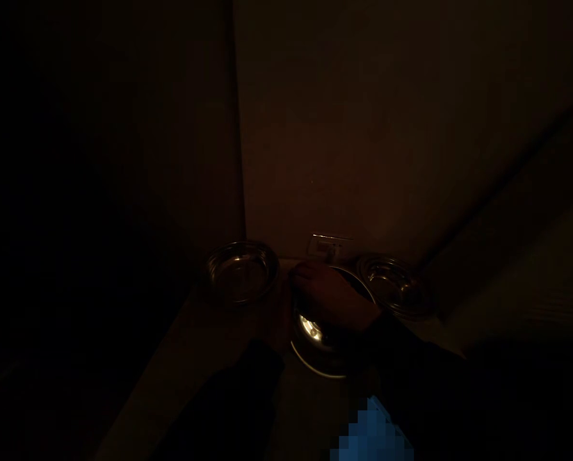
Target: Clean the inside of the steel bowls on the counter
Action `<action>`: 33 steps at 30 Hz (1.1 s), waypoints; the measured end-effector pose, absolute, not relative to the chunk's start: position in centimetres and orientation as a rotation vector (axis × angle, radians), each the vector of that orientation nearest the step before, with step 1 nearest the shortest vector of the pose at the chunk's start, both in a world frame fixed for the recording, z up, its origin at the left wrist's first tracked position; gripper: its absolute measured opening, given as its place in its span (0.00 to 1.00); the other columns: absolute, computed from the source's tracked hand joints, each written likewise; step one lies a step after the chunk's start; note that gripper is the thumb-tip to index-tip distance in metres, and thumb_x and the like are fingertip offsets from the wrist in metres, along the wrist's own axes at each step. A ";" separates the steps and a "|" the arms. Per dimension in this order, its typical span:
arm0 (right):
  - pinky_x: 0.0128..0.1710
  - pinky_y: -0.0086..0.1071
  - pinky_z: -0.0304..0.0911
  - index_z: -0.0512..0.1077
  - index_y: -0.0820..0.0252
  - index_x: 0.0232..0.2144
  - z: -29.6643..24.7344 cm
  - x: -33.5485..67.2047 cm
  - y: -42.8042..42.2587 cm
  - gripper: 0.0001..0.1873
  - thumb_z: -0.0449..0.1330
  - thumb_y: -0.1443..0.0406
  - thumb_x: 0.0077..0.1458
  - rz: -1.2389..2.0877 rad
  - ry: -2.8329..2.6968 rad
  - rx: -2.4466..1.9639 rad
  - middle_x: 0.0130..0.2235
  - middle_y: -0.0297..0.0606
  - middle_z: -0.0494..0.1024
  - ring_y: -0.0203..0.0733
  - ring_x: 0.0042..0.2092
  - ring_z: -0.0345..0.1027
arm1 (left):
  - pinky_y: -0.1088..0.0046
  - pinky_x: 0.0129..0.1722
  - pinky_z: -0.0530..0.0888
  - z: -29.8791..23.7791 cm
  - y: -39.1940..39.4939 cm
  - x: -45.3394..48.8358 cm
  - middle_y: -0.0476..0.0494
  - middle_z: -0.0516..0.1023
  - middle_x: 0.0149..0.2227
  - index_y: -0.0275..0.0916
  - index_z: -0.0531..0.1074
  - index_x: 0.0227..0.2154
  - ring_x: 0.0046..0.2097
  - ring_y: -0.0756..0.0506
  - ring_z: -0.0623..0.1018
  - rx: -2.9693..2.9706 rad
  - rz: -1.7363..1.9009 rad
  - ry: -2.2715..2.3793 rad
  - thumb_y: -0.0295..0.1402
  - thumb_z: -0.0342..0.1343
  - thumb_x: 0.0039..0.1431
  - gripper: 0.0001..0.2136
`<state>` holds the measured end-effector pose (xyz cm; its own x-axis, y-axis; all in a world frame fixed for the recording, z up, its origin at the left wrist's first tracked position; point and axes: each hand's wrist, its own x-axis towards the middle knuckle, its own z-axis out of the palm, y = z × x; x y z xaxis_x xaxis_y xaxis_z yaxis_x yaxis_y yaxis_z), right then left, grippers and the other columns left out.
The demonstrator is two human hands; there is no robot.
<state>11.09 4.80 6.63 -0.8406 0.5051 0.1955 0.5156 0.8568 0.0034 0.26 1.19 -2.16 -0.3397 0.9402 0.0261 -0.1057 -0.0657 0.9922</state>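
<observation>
A round shiny metal dish with a bright rim lies in the middle, catching a small light reflection. My right hand reaches across it from the right, its fingers pressed together and bent near the far left rim. Whatever those fingers may hold is hidden in the dark. From the bottom comes my left sleeve, ending close to the dish's left side. My left hand is lost in shadow there, so its fingers cannot be made out.
A metal bowl stands at the back left, and stacked-looking metal dishes at the back right. Behind them, a socket plate sits low on the wall. A blue pixelated patch shows at the bottom. The scene is very dark.
</observation>
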 end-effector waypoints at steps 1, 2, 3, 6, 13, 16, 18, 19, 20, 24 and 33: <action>0.49 0.38 0.61 0.75 0.66 0.42 6.6 11.2 4.9 0.10 0.57 0.73 0.58 -0.074 -2.839 -0.801 0.44 0.47 0.77 0.46 0.47 0.67 | 0.63 0.53 0.70 -2.0 1.2 0.3 0.38 0.79 0.48 0.37 0.73 0.46 0.51 0.42 0.76 0.969 1.533 1.334 0.37 0.43 0.65 0.16; 0.49 0.38 0.61 0.75 0.65 0.43 6.5 11.4 5.1 0.11 0.57 0.73 0.58 -0.064 -2.832 -0.816 0.44 0.46 0.77 0.46 0.48 0.67 | 0.63 0.53 0.71 -1.9 1.2 0.3 0.38 0.79 0.48 0.37 0.73 0.46 0.51 0.42 0.77 0.963 1.516 1.326 0.37 0.42 0.65 0.17; 0.50 0.37 0.61 0.75 0.65 0.44 6.5 11.6 5.3 0.12 0.57 0.73 0.58 -0.053 -2.826 -0.833 0.45 0.46 0.77 0.46 0.49 0.67 | 0.63 0.52 0.71 -1.7 1.2 0.3 0.39 0.80 0.46 0.37 0.73 0.45 0.49 0.42 0.77 0.958 1.499 1.319 0.37 0.41 0.66 0.17; 0.52 0.37 0.60 0.74 0.63 0.47 6.6 12.5 5.9 0.15 0.57 0.73 0.57 -0.029 -2.791 -0.915 0.49 0.45 0.76 0.46 0.51 0.67 | 0.65 0.49 0.72 -1.3 1.1 0.2 0.41 0.82 0.38 0.37 0.75 0.39 0.44 0.44 0.78 0.951 1.458 1.314 0.37 0.40 0.66 0.18; 0.44 0.38 0.66 0.72 0.62 0.50 6.4 17.1 7.4 0.17 0.54 0.68 0.60 0.020 -2.613 -1.287 0.47 0.48 0.78 0.49 0.45 0.73 | 0.67 0.49 0.73 -0.9 0.7 0.2 0.42 0.83 0.37 0.37 0.77 0.38 0.45 0.44 0.79 0.873 1.415 1.312 0.38 0.39 0.67 0.20; 0.44 0.37 0.66 0.72 0.62 0.50 6.2 18.3 7.4 0.17 0.53 0.68 0.60 0.031 -2.577 -1.377 0.46 0.48 0.79 0.48 0.44 0.74 | 0.64 0.51 0.72 -1.2 0.7 0.1 0.42 0.83 0.40 0.39 0.78 0.39 0.47 0.42 0.79 0.862 1.363 1.292 0.42 0.40 0.66 0.21; 0.42 0.36 0.66 0.72 0.61 0.49 6.1 18.3 7.4 0.16 0.53 0.67 0.61 0.027 -2.579 -1.395 0.45 0.46 0.80 0.48 0.44 0.75 | 0.62 0.54 0.70 -1.4 0.7 0.0 0.41 0.83 0.41 0.39 0.78 0.39 0.49 0.41 0.78 0.862 1.374 1.326 0.42 0.42 0.65 0.20; 0.42 0.35 0.66 0.72 0.61 0.49 6.1 18.1 7.4 0.15 0.53 0.67 0.61 0.020 -2.585 -1.394 0.45 0.46 0.80 0.47 0.43 0.75 | 0.62 0.56 0.69 -1.6 0.8 -0.1 0.41 0.83 0.42 0.39 0.78 0.40 0.51 0.41 0.77 0.863 1.387 1.344 0.41 0.43 0.65 0.19; 0.42 0.35 0.65 0.72 0.61 0.48 6.2 17.8 7.4 0.15 0.53 0.67 0.61 0.012 -2.594 -1.387 0.44 0.45 0.80 0.47 0.43 0.75 | 0.62 0.57 0.68 -1.7 0.8 -0.1 0.41 0.82 0.43 0.38 0.77 0.41 0.53 0.41 0.76 0.860 1.405 1.360 0.40 0.43 0.64 0.18; 0.42 0.35 0.64 0.72 0.61 0.48 6.5 16.7 7.4 0.14 0.53 0.67 0.61 -0.038 -2.641 -1.320 0.45 0.46 0.79 0.47 0.44 0.74 | 0.62 0.58 0.67 -1.9 1.0 -0.2 0.40 0.81 0.47 0.37 0.75 0.44 0.55 0.42 0.74 0.864 1.428 1.380 0.38 0.43 0.65 0.18; 0.49 0.37 0.61 0.73 0.66 0.45 7.4 13.6 6.6 0.11 0.56 0.72 0.60 -0.116 -2.828 -1.017 0.46 0.48 0.77 0.46 0.50 0.68 | 0.61 0.54 0.70 -1.2 1.0 0.1 0.40 0.81 0.38 0.37 0.76 0.36 0.47 0.41 0.77 0.904 1.396 1.376 0.39 0.42 0.65 0.18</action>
